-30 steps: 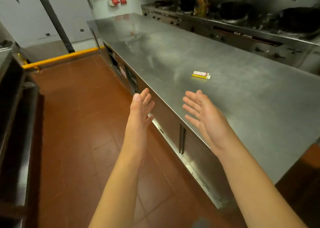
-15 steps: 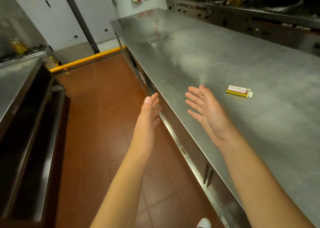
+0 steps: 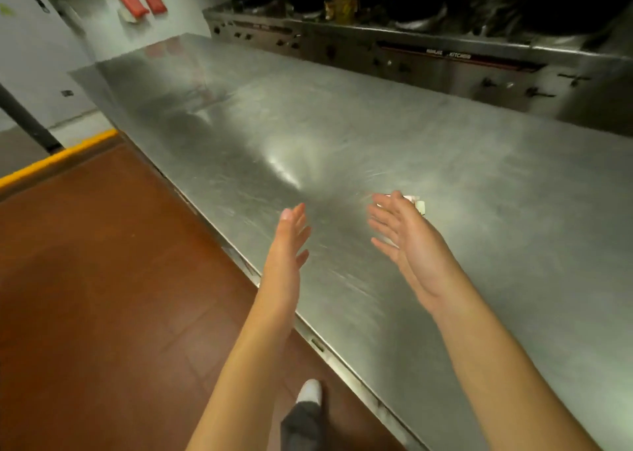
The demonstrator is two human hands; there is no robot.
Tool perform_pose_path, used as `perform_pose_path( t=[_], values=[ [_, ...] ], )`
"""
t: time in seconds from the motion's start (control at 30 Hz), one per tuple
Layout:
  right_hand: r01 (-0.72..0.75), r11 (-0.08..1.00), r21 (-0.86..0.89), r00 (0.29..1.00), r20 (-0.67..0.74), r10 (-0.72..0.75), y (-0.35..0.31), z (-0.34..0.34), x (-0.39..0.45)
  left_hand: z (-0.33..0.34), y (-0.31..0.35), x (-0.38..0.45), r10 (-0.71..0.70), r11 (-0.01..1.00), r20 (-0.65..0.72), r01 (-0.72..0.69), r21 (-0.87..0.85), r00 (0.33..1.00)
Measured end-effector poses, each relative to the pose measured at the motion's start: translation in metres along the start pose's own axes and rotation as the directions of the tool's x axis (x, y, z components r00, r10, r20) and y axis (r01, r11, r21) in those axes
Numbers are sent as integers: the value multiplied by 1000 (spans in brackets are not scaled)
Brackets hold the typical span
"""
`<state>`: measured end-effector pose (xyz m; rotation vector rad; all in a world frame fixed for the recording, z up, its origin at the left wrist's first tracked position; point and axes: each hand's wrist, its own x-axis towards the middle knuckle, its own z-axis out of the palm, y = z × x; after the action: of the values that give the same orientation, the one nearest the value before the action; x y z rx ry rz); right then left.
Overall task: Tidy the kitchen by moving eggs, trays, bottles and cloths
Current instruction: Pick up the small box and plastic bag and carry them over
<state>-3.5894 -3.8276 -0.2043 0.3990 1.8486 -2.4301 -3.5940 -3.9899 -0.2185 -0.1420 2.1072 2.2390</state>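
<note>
eggs, trays, bottles and cloths are what this job is about, but none of them can be seen right now. so it is hard to tell how much is done. it looks like there is still finding and carrying to do, or maybe this table part is already tidy.

the left hand [image 3: 286, 245] is held out flat with its fingers straight and close together. it holds nothing. it hangs over the near edge of the steel table [image 3: 342, 135].

the right hand [image 3: 407, 241] is held out too, palm turned toward the left hand, fingers straight and a little spread. it holds nothing. the two hands are apart, with a gap of bare table between them.

just past the right hand's fingertips lies a small white thing [image 3: 418, 206]. most of it is hidden behind the fingers, so what it is cannot be told.

far beyond both hands is a long stove [image 3: 445, 63] with dark pans [image 3: 414, 2] on top. left of the left hand is the brown floor [image 3: 102, 279]. below the left arm a white shoe [image 3: 310, 390] shows.
</note>
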Motion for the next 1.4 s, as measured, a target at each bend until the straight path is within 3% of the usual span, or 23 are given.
perform_pose_path(
  t=[0.13,0.3,0.43,0.6,0.7,0.83,0.97,1.07,1.27,1.4],
  values=[
    [-21,1000,-18,982,-186,17,4,-12,51,19,-20,88,-61,998,178,59,16,982],
    [-11,998,54,908,-418,32,6,-8,110,41,-30,188,-123,992,387,113,50,914],
    [-8,996,93,845,-531,57,13,-5,152,58,-47,254,-165,984,451,112,142,877],
    [50,984,171,795,-603,64,24,-3,190,88,-86,317,-179,945,525,-3,326,832],
    [63,965,256,783,-612,111,31,-4,204,107,-119,344,-161,834,570,-198,516,806],
    [65,949,308,747,-645,158,40,-12,214,125,-152,370,-120,495,697,-566,660,707],
    [42,941,337,720,-663,205,47,-19,214,136,-178,389,-174,271,753,-704,656,635],
    [33,936,350,711,-667,224,53,-22,211,143,-191,399,-213,162,775,-761,628,595],
    [6,949,316,695,-684,224,63,-23,203,147,-198,401,-174,126,783,-775,619,597],
    [9,956,292,691,-693,205,67,-22,199,143,-194,395,-128,219,740,-709,670,660]
  ],
)
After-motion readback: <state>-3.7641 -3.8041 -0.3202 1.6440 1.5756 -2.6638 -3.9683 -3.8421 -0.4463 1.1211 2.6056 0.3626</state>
